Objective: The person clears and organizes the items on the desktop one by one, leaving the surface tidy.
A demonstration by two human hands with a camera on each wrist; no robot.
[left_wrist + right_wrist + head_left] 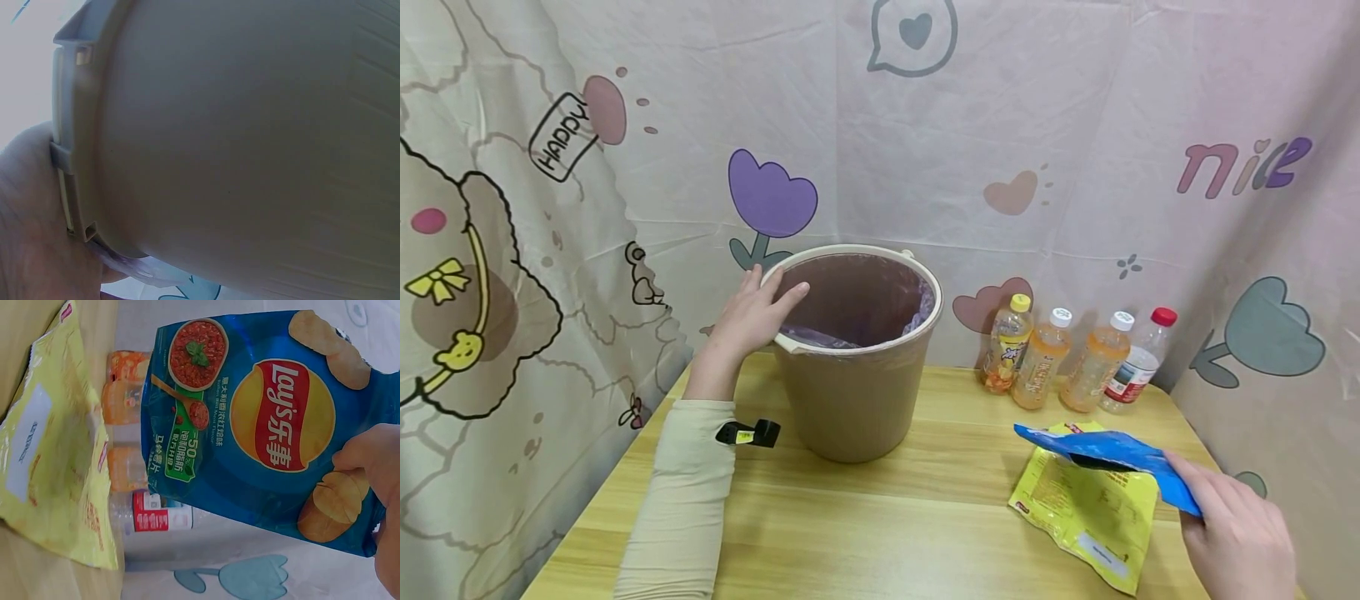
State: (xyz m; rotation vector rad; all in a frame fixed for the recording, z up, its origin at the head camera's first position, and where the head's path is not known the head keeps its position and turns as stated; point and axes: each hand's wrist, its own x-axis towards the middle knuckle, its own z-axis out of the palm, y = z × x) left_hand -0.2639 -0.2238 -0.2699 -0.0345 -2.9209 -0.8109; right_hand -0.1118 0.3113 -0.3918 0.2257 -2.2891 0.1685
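Observation:
My left hand [752,312] rests on the left rim of a brown trash can [859,408], fingers spread over the edge. A clear purplish liner covers the can's inside. In the left wrist view the palm [37,212] lies against the rim. With its thumb and fingers, my right hand [1240,525] pinches one end of a blue Lay's chip bag [250,394]. That bag hangs above a flattened yellow snack bag [1090,517] lying on the table. The right wrist view shows the chip bag's printed front.
Several plastic bottles stand at the back right of the wooden table [865,533]: one with a yellow cap [1007,346], two orange ones with white caps [1041,362], and one with a red cap [1138,367]. A printed curtain [880,150] hangs behind.

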